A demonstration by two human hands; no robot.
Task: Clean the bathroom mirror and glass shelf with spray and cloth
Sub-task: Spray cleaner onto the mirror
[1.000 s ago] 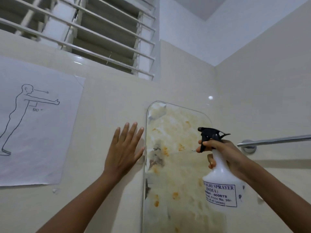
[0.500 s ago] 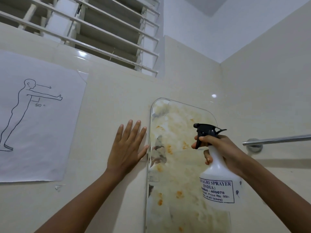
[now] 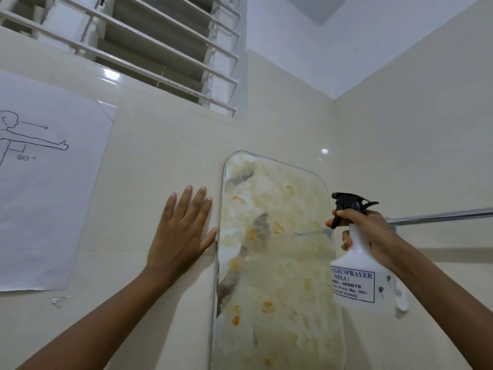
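A tall mirror with rounded corners hangs on the cream tiled wall, smeared all over with whitish film and orange spots. My left hand lies flat on the wall just left of the mirror's edge, fingers spread, holding nothing. My right hand grips the neck of a white spray bottle with a black trigger head, its nozzle pointing left at the mirror's right side. One finger rests on the trigger. No cloth or glass shelf is in view.
A paper sheet with a line-drawn figure is taped to the wall at left. A louvred window with bars sits above. A chrome towel rail runs along the right wall behind the bottle.
The view has shifted so that mirror and hands sit further right. The spray bottle has moved to the mirror's right edge. My left hand stays flat on the wall.
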